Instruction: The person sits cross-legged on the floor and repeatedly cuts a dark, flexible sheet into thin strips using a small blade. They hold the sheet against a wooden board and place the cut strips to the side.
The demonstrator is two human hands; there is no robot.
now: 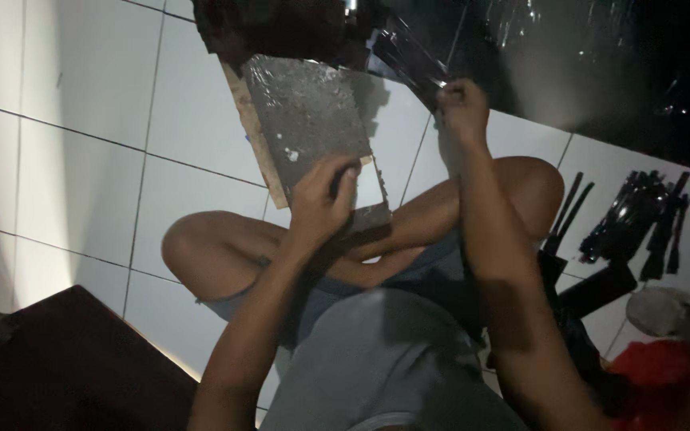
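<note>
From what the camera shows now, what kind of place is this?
Probably a home floor used as a workspace, dimly lit. A person sits cross-legged on the white tiled floor, with a grey stone-like slab on a wooden board before them and dark glossy strips piled nearby.

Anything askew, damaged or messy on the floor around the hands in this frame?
Mostly the board: its grey surface is scuffed and speckled with pale flecks, and it lies tilted across the floor tiles. The left hand presses on its near edge; the right hand grips a dark glossy strip. More dark strips lie scattered to the right.
</note>
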